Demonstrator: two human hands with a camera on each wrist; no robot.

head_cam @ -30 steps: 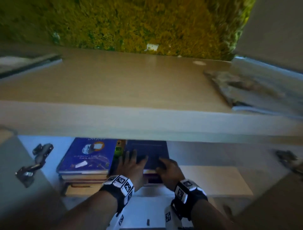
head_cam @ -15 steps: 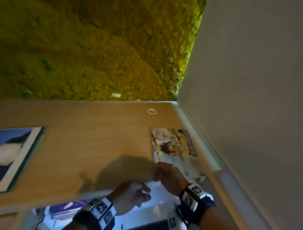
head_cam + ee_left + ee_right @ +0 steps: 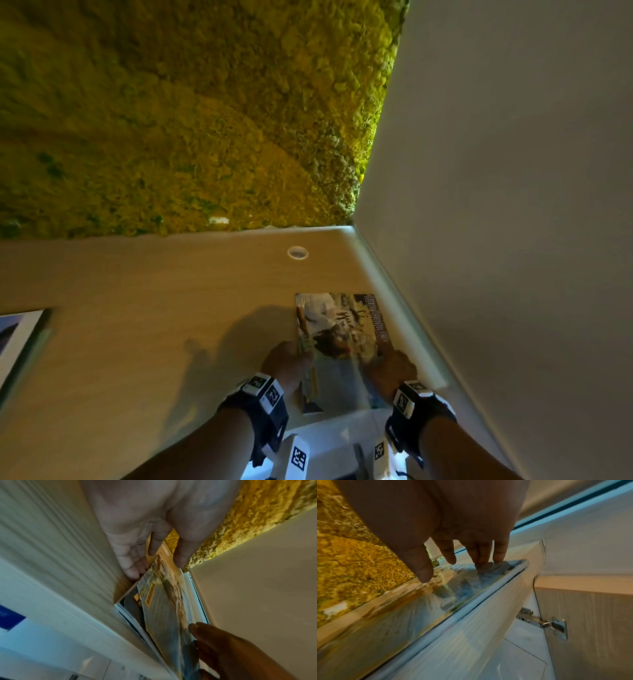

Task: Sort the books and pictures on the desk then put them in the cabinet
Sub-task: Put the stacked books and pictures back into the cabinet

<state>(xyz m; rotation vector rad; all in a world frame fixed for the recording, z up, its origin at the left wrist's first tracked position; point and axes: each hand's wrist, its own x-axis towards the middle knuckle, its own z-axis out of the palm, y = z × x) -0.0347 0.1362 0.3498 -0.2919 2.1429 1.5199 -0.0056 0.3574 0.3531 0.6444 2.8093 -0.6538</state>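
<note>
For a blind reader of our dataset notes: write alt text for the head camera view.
Two hands take hold of a glossy magazine lying near the front right corner of a wooden desk: the left hand at its left edge, the right hand on its right side. A framed picture lies at the desk's left edge, a moss-green wall behind.

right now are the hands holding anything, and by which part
Both hands are on the magazine lying at the desk's right end. The left hand takes its left edge, thumb above; the right hand presses straight fingers on its right edge.
</note>
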